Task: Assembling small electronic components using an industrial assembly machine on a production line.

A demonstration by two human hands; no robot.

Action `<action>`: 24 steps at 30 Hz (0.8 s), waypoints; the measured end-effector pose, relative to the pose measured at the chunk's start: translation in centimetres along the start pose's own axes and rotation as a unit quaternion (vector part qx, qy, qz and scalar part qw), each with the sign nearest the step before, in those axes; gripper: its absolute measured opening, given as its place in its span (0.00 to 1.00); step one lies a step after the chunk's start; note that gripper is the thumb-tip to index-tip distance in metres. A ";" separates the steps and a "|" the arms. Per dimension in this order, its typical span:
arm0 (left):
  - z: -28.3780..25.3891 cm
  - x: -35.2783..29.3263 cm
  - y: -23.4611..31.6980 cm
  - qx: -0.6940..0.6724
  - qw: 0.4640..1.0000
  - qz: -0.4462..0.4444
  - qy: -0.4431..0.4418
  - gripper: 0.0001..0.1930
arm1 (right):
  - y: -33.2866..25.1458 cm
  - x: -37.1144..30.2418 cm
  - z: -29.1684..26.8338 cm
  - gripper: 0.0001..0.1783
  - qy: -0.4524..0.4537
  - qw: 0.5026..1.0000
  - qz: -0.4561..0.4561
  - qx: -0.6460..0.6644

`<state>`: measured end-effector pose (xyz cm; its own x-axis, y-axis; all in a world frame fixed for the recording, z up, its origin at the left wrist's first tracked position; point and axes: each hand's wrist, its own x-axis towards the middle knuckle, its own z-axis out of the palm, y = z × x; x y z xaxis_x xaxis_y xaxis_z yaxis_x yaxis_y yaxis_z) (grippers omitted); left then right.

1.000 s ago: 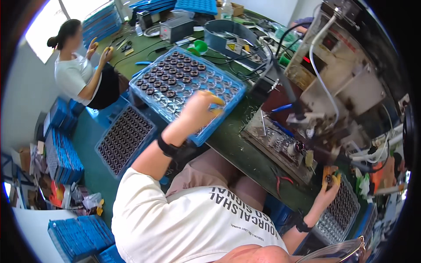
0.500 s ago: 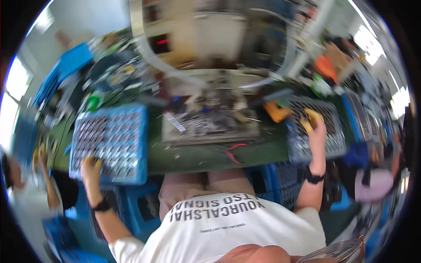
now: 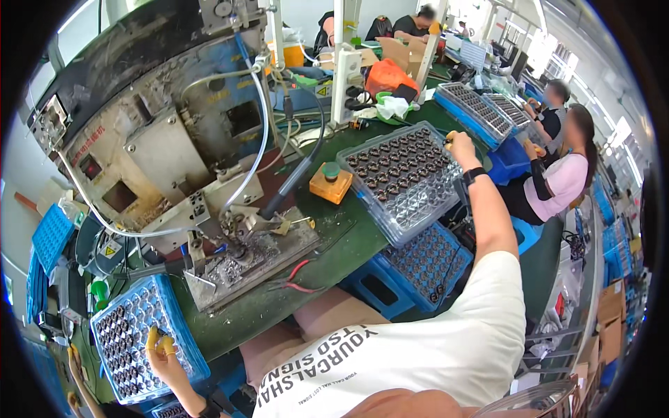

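My left hand (image 3: 163, 354), with yellow covers on its fingertips, is over the left tray (image 3: 189, 333). Its thumb and finger are curled close together at the boundary between dark round parts and bare clear pockets; whatever lies between them is too small to name. At the far right corner of the right tray (image 3: 411, 221), my right hand (image 3: 461, 149) pinches a small dark part (image 3: 448, 144), partly covered by the fingers. Dark ring-like parts fill the far rows of that clear tray, while its near pockets are bare.
A soiled metal machine (image 3: 167, 146) with a base plate (image 3: 272, 261) stands ahead. Red-handled pliers (image 3: 298, 277) lie on the green table. An orange block with a green knob (image 3: 330, 183) sits beside the right tray. Another filled tray (image 3: 428, 265) rests below on a blue stool. Co-workers sit at right.
The view has swung to the right and sharpened from blur. My right hand has moved from over the right tray's middle to its far right corner. My left hand stays over the left tray.
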<state>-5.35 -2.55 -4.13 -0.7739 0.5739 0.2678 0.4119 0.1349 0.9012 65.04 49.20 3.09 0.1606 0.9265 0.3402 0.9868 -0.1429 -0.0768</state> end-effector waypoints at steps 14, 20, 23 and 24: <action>1.6 0.3 -0.5 -0.005 0.999 -0.001 0.048 0.24 | -2.6 3.4 3.1 0.08 0.007 0.994 -0.104 0.032; 2.2 0.4 0.5 0.021 0.999 0.022 0.042 0.23 | -2.1 3.2 1.8 0.08 -0.063 0.992 -0.101 0.039; 2.3 0.2 0.9 -0.004 0.999 0.024 0.037 0.24 | -5.3 0.6 -1.7 0.11 -0.011 0.977 -0.187 0.105; 2.5 -0.1 2.3 0.006 0.999 0.012 0.045 0.24 | -7.2 -0.9 -3.0 0.12 0.020 0.965 -0.218 0.144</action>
<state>-3.13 -0.33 -2.98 -0.8037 0.5026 0.3183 0.4359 0.1333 0.8901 57.82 48.37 6.16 -0.2624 0.8615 0.4347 0.9143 0.3660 -0.1735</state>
